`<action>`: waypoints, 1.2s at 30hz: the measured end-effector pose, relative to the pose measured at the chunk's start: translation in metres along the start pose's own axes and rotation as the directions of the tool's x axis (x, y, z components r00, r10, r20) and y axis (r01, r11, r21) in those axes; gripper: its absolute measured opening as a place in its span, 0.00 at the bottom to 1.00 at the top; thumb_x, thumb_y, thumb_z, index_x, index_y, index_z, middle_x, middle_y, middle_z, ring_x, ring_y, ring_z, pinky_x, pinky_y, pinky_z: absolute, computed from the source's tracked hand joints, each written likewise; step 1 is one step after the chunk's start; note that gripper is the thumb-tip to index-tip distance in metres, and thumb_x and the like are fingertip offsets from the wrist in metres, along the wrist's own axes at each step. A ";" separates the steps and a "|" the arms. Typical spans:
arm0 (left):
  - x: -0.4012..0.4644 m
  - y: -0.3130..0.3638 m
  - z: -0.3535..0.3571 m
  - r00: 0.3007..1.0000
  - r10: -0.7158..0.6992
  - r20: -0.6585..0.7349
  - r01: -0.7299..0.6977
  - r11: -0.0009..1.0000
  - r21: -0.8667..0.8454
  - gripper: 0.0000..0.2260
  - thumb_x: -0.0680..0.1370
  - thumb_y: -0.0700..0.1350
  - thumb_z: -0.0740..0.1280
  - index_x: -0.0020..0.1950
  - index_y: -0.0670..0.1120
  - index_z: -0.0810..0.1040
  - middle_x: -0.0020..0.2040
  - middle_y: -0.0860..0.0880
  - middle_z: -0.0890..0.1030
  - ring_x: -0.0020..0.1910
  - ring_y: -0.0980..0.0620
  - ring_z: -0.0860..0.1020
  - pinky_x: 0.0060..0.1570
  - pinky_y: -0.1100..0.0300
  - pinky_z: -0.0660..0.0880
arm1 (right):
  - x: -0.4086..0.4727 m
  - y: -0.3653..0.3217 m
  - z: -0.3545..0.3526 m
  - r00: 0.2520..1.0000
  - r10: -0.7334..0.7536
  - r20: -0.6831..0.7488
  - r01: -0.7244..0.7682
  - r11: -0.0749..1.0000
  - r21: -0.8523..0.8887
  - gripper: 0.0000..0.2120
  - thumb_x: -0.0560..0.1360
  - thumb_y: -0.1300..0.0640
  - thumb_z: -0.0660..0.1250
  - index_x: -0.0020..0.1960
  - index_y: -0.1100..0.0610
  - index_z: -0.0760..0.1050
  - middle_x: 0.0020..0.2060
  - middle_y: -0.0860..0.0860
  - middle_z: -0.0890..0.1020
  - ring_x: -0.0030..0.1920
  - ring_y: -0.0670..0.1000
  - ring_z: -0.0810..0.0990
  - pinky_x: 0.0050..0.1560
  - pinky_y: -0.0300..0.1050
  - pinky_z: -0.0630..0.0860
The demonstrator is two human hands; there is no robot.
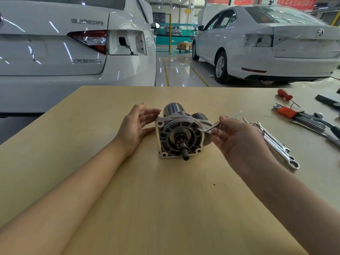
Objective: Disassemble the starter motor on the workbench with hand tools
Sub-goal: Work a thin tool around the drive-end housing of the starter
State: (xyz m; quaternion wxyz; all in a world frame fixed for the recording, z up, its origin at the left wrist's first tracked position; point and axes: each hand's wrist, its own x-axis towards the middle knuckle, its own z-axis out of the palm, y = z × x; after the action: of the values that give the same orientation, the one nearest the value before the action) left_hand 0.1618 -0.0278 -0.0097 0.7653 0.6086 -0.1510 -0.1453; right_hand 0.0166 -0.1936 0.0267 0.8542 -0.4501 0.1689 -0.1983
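Note:
The starter motor [179, 134] lies on the wooden workbench [128, 190] with its flanged nose and pinion shaft pointing toward me. My left hand [136, 126] is open just left of the motor, fingers straight, fingertips near its housing. My right hand [233, 138] pinches a thin bent metal key [211, 127], its short end at the motor's right flange. The long end looks blurred above my fingers.
Several combination wrenches [274, 142] lie right of my right hand. Farther right are a hex key set in an orange holder [294, 115], a red-handled screwdriver [285, 95] and a ratchet. Two white cars stand beyond the bench's far edge.

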 end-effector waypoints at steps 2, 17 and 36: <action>0.001 0.000 0.000 1.000 -0.003 0.006 0.003 1.000 0.003 0.20 0.82 0.51 0.52 0.53 0.40 0.80 0.50 0.44 0.81 0.52 0.49 0.77 0.50 0.55 0.73 | -0.002 0.005 0.002 0.996 0.081 -0.041 -0.076 0.993 0.095 0.07 0.78 0.68 0.59 0.42 0.62 0.70 0.28 0.53 0.74 0.23 0.48 0.77 0.26 0.36 0.76; -0.002 -0.003 0.002 0.996 0.049 0.077 -0.059 0.988 0.142 0.17 0.80 0.53 0.56 0.54 0.45 0.80 0.54 0.47 0.82 0.57 0.50 0.78 0.53 0.56 0.74 | -0.012 0.017 0.008 0.996 -0.009 -0.092 0.027 0.979 0.203 0.07 0.79 0.70 0.56 0.45 0.63 0.69 0.26 0.56 0.78 0.29 0.54 0.83 0.32 0.42 0.80; -0.009 -0.002 0.010 0.958 0.042 0.283 -0.131 0.943 0.305 0.18 0.76 0.58 0.56 0.62 0.60 0.78 0.64 0.56 0.79 0.65 0.55 0.75 0.69 0.47 0.66 | -0.003 0.014 0.006 0.702 -0.602 0.381 0.695 0.463 -0.549 0.19 0.79 0.62 0.63 0.67 0.48 0.67 0.35 0.49 0.78 0.31 0.48 0.82 0.31 0.53 0.79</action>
State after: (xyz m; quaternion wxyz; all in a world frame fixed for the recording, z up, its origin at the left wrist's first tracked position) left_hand 0.1495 -0.0330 -0.0101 0.6336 0.6918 -0.3033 -0.1672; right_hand 0.0195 -0.1809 0.0183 0.5059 -0.7617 -0.0142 -0.4045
